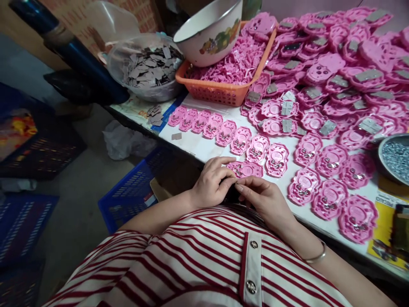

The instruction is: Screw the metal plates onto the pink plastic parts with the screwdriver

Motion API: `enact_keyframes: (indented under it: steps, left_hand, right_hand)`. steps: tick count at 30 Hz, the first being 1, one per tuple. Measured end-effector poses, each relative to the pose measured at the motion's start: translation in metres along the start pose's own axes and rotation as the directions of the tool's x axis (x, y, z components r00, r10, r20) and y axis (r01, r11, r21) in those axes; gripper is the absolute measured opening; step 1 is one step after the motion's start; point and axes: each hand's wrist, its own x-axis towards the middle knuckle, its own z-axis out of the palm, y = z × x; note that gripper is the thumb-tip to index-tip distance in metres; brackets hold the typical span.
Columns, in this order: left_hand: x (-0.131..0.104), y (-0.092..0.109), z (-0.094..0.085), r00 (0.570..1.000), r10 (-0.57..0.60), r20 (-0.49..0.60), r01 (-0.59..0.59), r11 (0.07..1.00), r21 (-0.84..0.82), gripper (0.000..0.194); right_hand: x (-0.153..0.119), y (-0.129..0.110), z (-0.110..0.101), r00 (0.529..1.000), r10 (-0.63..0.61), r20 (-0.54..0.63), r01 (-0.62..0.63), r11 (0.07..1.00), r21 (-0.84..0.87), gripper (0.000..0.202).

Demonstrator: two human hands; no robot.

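My left hand [213, 182] is at the table's front edge, with its thumb and fingers pinched together. Close beside it, my right hand [266, 199] is pinched too, its fingertips almost meeting the left thumb. Whatever lies between the fingertips is too small and hidden to make out. Just behind both hands a pink plastic shell [247, 169] lies sideways with shiny round metal pieces in it; the left fingers partly cover it. A row of similar pink shells [226, 133] runs away to the left, and more shells [330, 199] lie in short rows to the right.
Behind stand a bowl of grey flat pieces [153, 68] and an orange basket [220, 94] of small pink parts, with an enamel bowl [212, 36] on top. Pink shells with metal plates [338, 81] are heaped right. A bowl of small metal parts [398, 157] sits at the right edge.
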Motion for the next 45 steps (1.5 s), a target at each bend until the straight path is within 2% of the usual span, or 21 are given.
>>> enact_keyframes:
  steps: [8,15,28,36,38,39,41,43,45]
  left_hand:
    - [0.002,0.000,0.001,1.000,0.024,-0.015,-0.024,1.000,0.012,0.005]
    - [0.003,-0.001,0.001,0.996,0.084,-0.042,-0.081,0.995,0.065,0.008]
    - [-0.001,-0.002,0.001,0.998,0.046,-0.034,-0.045,0.998,0.036,0.005]
    - [0.000,-0.001,0.000,0.999,0.018,-0.028,-0.019,1.000,-0.013,0.005]
    - [0.000,-0.001,-0.001,0.999,-0.030,-0.021,0.029,0.997,-0.070,0.005]
    - [0.000,0.000,-0.002,0.998,-0.066,-0.013,0.064,0.992,-0.109,0.006]
    - [-0.001,0.001,-0.004,0.990,-0.136,0.018,0.137,0.973,-0.183,0.007]
    - [-0.001,0.001,-0.006,0.981,-0.182,0.060,0.191,0.955,-0.226,0.007]
    - [-0.001,0.002,-0.008,0.974,-0.206,0.094,0.223,0.947,-0.232,0.007]
  right_hand:
    - [0.003,0.000,0.000,0.996,-0.049,-0.069,0.042,0.994,-0.098,0.048]
    - [0.003,0.002,-0.002,0.987,-0.134,-0.086,0.118,0.979,-0.166,0.038]
    - [0.004,0.009,-0.003,0.976,-0.201,-0.085,0.177,0.957,-0.230,0.031]
    - [0.007,0.012,-0.002,0.942,-0.328,-0.068,0.295,0.909,-0.296,0.022]
    - [0.006,0.014,-0.002,0.891,-0.450,-0.056,0.396,0.832,-0.389,0.018]
    - [0.005,0.014,-0.003,0.842,-0.538,-0.034,0.464,0.756,-0.462,0.016]
    - [0.003,0.014,-0.005,0.700,-0.712,0.062,0.584,0.520,-0.624,0.015]
    - [0.002,0.013,-0.007,0.566,-0.801,0.195,0.620,0.257,-0.742,0.018]
    - [0.001,0.011,-0.010,0.490,-0.819,0.300,0.599,0.066,-0.798,0.018]
